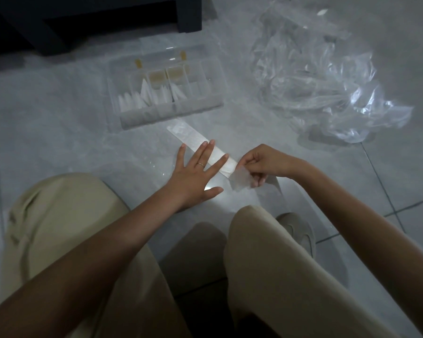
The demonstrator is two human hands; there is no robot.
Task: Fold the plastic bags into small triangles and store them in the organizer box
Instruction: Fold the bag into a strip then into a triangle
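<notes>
**Corner fold begun at the near end of a flattened bag strip**

Pinched between thumb and curled fingertips of the right hand (264,164), just beyond the knees: the near end of the strip (188,136), lifted slightly off the floor (59,118) and turned over, apparently to start a triangle fold. Pressed flat across the strip's middle, fingers straight and spread: the left hand (195,169), placed there, by the look of it, to hold the slippery film down and keep the lengthwise creases from springing open. Rest of the strip lying flat, angled away toward the organizer box (171,115), far end just short of its front wall.

Box open and within easy reach, several middle compartments already holding folded triangles (134,100) standing on edge; outer compartments seemingly unfilled, contents hard to make out through the clear walls. Farther right, well apart from the work: a crumpled heap of loose bags (327,81), presumably stock awaiting folding. Farthest back, dark furniture (108,25).
</notes>
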